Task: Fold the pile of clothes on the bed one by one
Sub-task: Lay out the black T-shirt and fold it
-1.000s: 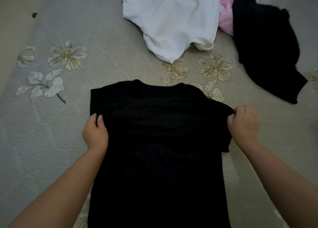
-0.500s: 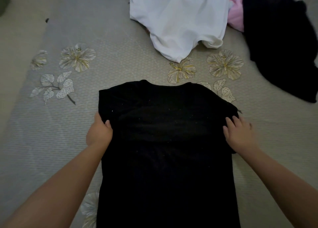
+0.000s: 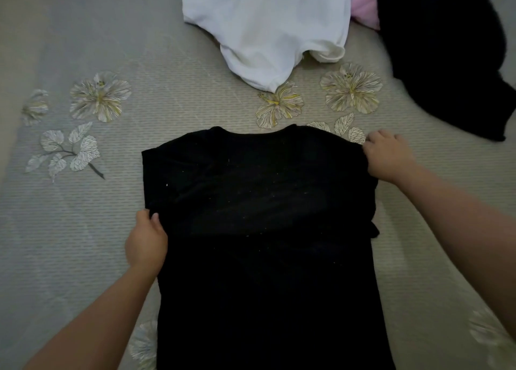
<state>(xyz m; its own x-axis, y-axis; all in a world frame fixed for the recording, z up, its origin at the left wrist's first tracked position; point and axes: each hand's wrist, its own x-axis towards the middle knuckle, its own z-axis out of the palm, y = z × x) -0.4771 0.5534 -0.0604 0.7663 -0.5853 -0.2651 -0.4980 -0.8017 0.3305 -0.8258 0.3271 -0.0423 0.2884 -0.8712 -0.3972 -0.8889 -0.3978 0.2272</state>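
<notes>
Black shirt [image 3: 265, 244] lies flat on the bed [image 3: 83, 230] for folding, so the left hand [image 3: 146, 244] pinches its side and the right hand [image 3: 389, 154] curls its fingers onto the shoulder.

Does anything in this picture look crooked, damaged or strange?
Only small things. The black shirt has pale lint specks, and a bit of fabric sticks out at its right edge below the right hand. No damage shows.

Dim, flat indoor light, soft shadows, wide-angle edge distortion, slight blur
</notes>
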